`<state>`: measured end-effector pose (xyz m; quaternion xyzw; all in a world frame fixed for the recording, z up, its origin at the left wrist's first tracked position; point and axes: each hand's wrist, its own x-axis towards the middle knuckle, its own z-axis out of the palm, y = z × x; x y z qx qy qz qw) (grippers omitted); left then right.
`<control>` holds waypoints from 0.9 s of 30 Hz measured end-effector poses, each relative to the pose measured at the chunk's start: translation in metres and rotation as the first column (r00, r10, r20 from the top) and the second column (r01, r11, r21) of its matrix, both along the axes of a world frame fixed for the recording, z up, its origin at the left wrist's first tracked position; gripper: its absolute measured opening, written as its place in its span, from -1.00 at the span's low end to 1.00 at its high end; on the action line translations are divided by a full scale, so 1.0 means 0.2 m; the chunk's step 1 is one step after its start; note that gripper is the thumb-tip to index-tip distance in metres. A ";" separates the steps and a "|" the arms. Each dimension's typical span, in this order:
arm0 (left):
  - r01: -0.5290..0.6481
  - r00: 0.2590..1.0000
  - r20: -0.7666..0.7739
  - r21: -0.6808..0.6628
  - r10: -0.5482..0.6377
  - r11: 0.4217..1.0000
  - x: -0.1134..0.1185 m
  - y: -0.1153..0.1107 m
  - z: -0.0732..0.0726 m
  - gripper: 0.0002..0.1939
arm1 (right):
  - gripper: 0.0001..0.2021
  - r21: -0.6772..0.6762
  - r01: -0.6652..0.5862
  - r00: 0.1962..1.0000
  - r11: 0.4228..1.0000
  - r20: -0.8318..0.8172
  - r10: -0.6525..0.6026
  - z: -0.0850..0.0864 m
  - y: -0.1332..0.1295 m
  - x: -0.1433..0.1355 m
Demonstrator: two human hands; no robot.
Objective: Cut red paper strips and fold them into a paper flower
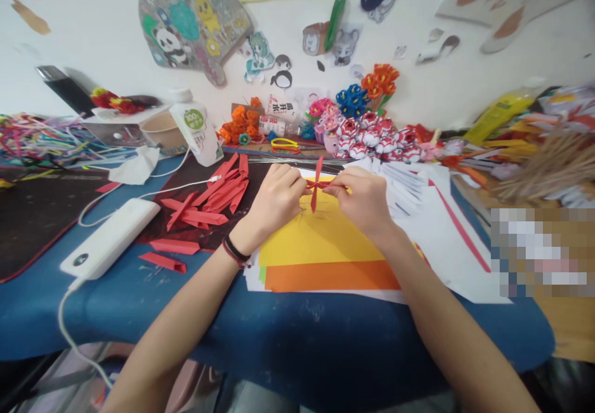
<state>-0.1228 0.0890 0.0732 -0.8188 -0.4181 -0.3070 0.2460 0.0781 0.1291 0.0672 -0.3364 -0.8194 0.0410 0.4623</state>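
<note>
- Pinching from both sides, our left hand (275,201) and right hand (365,202) close their fingertips on a small red paper piece (317,185), a cross of folded strips held just above the yellow sheet (320,239).
- Both grips are tight and narrow: thumbs and forefingers are pressed onto the horizontal strip, while the upright strip stands free between our hands.
- We judge the main risk to be the crossed strips slipping apart or creasing, since the paper is thin and we hold it only at its ends; pulling the hands apart too firmly could tear it at the centre.
- A second risk is losing the piece among the loose red folded strips (218,197) lying just to the left, which look much the same.
- Under the yellow sheet lies an orange sheet (332,275), and white paper (441,245) spreads to the right.
- All of this rests on a table with a blue cover (288,332); a dark mat (32,214) sits at the left.
- A white power bank (109,237) with its cable lies near our left forearm, and a white bottle (198,129) stands beyond the strips.
- Along the back we see finished paper flowers (367,121), yellow-handled scissors (284,144) and a tangle of coloured strips (41,140), against a white wall with cartoon cut-outs (193,19).
</note>
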 end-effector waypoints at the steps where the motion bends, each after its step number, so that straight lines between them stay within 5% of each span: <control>1: 0.004 1.000 0.004 -0.011 -0.004 1.000 -0.01 0.00 0.00 -0.72 | -0.80 0.002 -0.028 1.000 1.000 0.001 0.028 0.00 0.00 0.00; 9: 0.113 0.992 0.064 -0.106 -0.107 0.988 -0.03 -0.01 0.03 -0.85 | -0.91 0.000 -0.215 0.975 0.977 0.052 0.215 -0.02 0.01 -0.01; 17: 0.101 0.995 -0.008 -0.142 -0.103 0.985 -0.01 -0.02 0.04 -0.80 | -0.87 -0.019 -0.201 0.979 0.979 0.028 0.202 0.00 -0.01 -0.01; 27: 0.148 0.988 -0.041 0.026 -0.147 0.989 -0.03 -0.01 0.03 -0.74 | -0.84 -0.114 -0.174 0.984 0.978 -0.059 0.168 0.05 -0.06 -0.03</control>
